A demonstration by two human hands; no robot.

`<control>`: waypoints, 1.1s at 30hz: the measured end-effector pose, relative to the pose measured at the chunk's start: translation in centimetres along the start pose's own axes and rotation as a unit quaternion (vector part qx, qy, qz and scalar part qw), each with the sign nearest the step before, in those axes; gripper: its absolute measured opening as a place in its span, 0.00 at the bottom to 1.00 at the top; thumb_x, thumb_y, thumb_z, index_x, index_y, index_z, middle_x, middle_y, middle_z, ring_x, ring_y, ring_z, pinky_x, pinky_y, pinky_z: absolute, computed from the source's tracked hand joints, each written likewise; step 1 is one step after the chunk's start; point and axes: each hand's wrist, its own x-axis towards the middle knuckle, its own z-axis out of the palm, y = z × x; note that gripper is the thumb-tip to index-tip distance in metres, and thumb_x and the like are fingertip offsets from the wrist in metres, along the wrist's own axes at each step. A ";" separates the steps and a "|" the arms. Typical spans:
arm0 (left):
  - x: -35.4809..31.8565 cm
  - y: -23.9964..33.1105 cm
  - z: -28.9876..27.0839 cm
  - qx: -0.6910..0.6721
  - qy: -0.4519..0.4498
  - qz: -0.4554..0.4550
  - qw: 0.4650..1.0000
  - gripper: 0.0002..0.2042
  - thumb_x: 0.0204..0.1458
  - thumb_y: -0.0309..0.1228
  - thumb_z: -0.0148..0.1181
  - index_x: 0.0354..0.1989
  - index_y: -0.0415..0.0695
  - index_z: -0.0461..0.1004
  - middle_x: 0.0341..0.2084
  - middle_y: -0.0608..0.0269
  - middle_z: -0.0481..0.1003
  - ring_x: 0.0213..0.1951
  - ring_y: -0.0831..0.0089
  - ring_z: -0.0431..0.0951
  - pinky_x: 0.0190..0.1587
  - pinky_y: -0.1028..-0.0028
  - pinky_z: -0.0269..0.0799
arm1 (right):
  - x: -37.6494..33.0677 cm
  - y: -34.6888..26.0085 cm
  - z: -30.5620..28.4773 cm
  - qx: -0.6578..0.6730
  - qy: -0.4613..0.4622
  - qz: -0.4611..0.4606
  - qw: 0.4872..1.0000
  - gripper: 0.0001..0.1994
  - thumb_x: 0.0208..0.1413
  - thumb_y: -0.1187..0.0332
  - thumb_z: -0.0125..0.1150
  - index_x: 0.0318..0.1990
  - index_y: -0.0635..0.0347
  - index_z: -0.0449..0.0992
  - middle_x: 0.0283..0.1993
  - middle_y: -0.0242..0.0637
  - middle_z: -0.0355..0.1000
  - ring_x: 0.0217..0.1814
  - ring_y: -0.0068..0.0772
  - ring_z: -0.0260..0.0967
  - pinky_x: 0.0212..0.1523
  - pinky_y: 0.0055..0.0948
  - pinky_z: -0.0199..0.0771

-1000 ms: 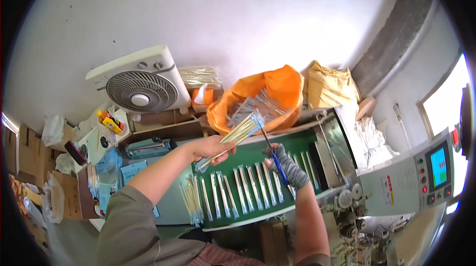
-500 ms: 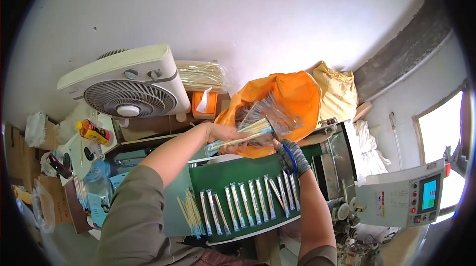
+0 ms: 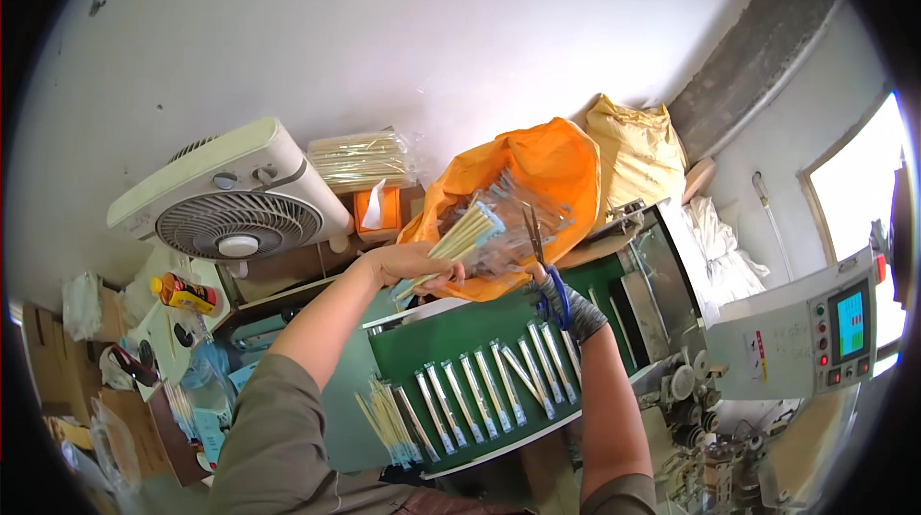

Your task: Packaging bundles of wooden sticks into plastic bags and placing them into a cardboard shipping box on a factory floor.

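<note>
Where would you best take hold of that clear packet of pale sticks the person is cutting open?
Probably around its lower end, coming from the left and below, as the left hand does. The clear packet of sticks is long and slim and tilts up to the right, so a grip wrapped across its width holds it steady. That leaves the upper end free for the scissors in the gloved right hand.

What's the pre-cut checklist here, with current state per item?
1. Left hand grips the bundle of sticks in clear wrap: ok.
2. Right hand, gloved, holds the blue-handled scissors: ok.
3. Scissor blades point up at the wrap, close to it: ok; whether they touch it, cannot tell.
4. Left fingers clear of the blades: cannot tell.
5. Bundle held over the orange bag: ok.
6. Green feed tray slots already hold sticks: ok.
</note>
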 end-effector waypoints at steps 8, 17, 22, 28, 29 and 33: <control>0.0 1.1 5.4 0.078 -0.002 0.039 0.996 0.11 0.51 0.33 0.53 0.38 0.38 0.68 0.13 0.71 0.63 0.14 0.85 0.60 0.18 0.83 0.58 | -9.6 0.8 0.1 -0.187 0.071 -0.213 0.956 0.22 0.51 0.53 0.56 0.46 0.60 0.62 0.37 0.33 0.62 0.40 0.24 0.60 0.43 0.24 0.63; -1.1 1.6 8.8 0.098 0.045 0.029 0.994 0.11 0.49 0.28 0.51 0.39 0.35 0.66 0.12 0.72 0.62 0.13 0.84 0.60 0.16 0.83 0.56 | -11.9 -2.6 0.4 -0.195 0.081 -0.176 0.962 0.22 0.45 0.49 0.61 0.26 0.64 0.73 0.18 0.35 0.66 0.20 0.29 0.64 0.24 0.27 0.65; -1.8 2.0 8.7 0.078 0.059 0.024 0.995 0.14 0.51 0.35 0.54 0.40 0.37 0.66 0.12 0.72 0.62 0.13 0.85 0.59 0.16 0.83 0.55 | -12.1 0.8 -1.2 0.070 0.100 -0.064 0.990 0.21 0.47 0.48 0.58 0.31 0.59 0.69 0.18 0.32 0.65 0.24 0.34 0.67 0.30 0.33 0.69; -3.1 -3.2 17.9 0.144 0.037 0.060 0.987 0.14 0.40 0.36 0.63 0.31 0.42 0.68 0.11 0.71 0.65 0.13 0.83 0.64 0.16 0.85 0.58 | -24.7 23.8 -0.7 -0.191 0.268 -0.096 0.939 0.25 0.43 0.45 0.59 0.36 0.59 0.72 0.31 0.50 0.71 0.36 0.47 0.70 0.41 0.35 0.67; -3.6 -4.7 20.7 0.089 0.040 0.000 0.995 0.12 0.38 0.30 0.61 0.30 0.42 0.68 0.12 0.70 0.66 0.13 0.82 0.65 0.16 0.84 0.59 | -28.4 26.7 -0.2 -0.196 0.316 -0.027 0.928 0.26 0.42 0.43 0.58 0.36 0.58 0.73 0.33 0.50 0.71 0.39 0.47 0.69 0.41 0.35 0.67; -2.0 -12.8 34.5 -0.010 0.037 -0.124 0.992 0.08 0.43 0.27 0.60 0.28 0.41 0.67 0.14 0.66 0.67 0.13 0.78 0.66 0.16 0.79 0.61 | -43.5 49.7 -3.2 -0.163 0.618 0.113 0.761 0.22 0.51 0.47 0.48 0.28 0.60 0.75 0.27 0.46 0.72 0.30 0.41 0.70 0.33 0.38 0.66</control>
